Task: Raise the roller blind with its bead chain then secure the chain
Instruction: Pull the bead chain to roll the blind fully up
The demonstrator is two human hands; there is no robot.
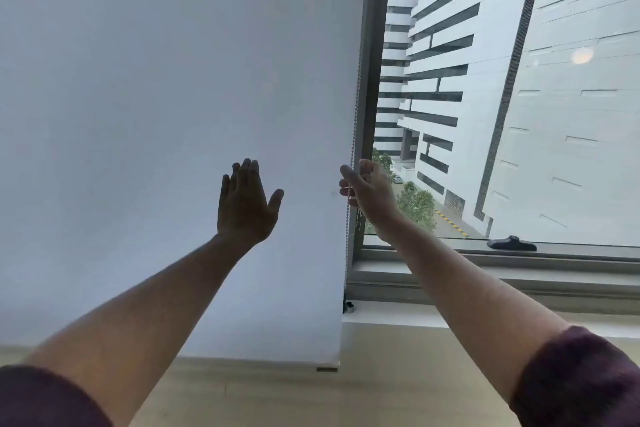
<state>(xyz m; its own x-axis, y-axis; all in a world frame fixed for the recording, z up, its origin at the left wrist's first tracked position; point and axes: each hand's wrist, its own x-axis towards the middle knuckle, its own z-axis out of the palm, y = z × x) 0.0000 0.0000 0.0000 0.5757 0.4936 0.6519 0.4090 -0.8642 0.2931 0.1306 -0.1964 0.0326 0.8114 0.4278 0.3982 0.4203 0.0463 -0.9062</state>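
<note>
A white roller blind (pixel 166 114) hangs down over the left window, its bottom bar (pixel 263 362) low, below sill height. Along its right edge runs a thin metal bead chain (pixel 355 121), dropping to a small dark holder (pixel 349 306) at the sill. My right hand (pixel 369 192) is closed around the chain at mid height, fingers curled over it. My left hand (pixel 246 203) is raised flat in front of the blind with fingers apart and nothing in it; I cannot tell whether it touches the fabric.
To the right, an uncovered window pane (pixel 502 97) looks out on white buildings. A grey window frame post (pixel 375 45) stands just right of the chain. A black window handle (pixel 512 243) lies on the lower frame. A pale sill (pixel 398 317) runs beneath.
</note>
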